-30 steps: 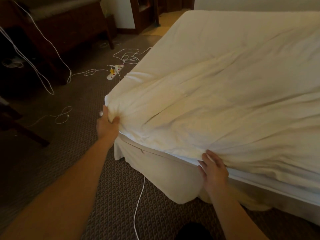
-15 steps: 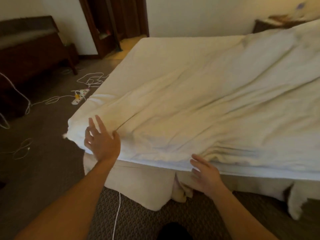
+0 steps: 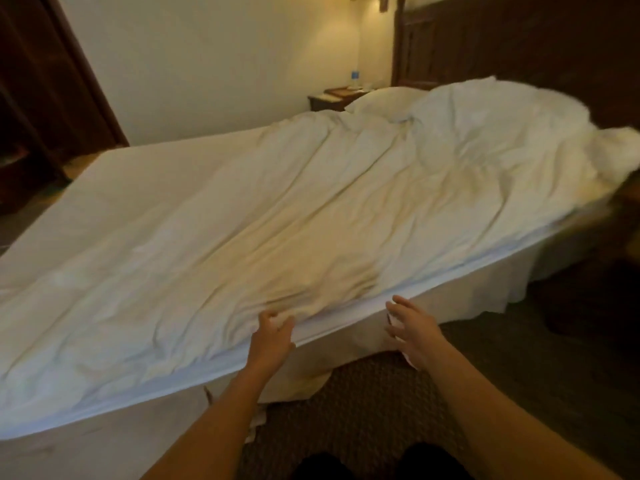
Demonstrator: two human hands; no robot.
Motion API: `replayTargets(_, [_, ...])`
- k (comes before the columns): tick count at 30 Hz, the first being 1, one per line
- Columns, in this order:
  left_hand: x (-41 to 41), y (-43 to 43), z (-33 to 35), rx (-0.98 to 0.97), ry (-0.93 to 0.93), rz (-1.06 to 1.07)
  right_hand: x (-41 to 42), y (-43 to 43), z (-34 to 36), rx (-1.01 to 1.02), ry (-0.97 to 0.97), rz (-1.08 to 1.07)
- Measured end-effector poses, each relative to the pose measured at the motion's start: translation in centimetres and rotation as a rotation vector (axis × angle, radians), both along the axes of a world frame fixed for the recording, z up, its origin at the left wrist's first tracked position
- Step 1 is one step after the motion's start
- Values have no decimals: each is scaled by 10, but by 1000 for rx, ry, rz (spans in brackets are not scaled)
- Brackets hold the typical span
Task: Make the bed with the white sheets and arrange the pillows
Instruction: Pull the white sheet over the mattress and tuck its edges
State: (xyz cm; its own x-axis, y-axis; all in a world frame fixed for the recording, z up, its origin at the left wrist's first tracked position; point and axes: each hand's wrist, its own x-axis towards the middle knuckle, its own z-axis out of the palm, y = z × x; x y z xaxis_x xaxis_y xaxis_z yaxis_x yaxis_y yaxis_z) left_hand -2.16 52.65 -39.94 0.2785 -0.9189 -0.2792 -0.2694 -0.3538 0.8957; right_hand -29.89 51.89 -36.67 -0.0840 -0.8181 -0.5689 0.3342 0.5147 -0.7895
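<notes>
My left hand (image 3: pixel 273 336) has moved off the foot corner to mid-side. Its grip now pinches the near edge of the rumpled white fabric sheet (image 3: pixel 311 220), which spreads ahead of the grip across the bed (image 3: pixel 104 407). My right hand (image 3: pixel 410 330), just right of it, has fingers spread and holds nothing. The soft white pillows (image 3: pixel 384 102) are heaped far beyond. Corner looks done; this side likely needs pulling straight next.

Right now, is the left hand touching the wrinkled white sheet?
Touching. Head view: left hand, fingers curled, grips the wrinkled white sheet at its edge.
</notes>
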Motion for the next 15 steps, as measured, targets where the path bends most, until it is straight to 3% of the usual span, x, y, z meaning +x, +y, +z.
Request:
replayTargets(2, [-10,-15,-5,13,174,393,-12,-14,0,24,-14,-17])
replayTargets(5, [-7,-26,-2,-92,120,763,-12,-35,-8,5,-17,-12])
replayTargets(7, [-2,-31,1,-120,144,789,-4,-49,-13,-18,-13,43])
replayTargets(10, [9,-40,-5,-5,231,905,11,-62,-16,33,-80,99])
replayTargets(15, [25,-28,-16,99,707,767,33,-77,-22,60,-218,30])
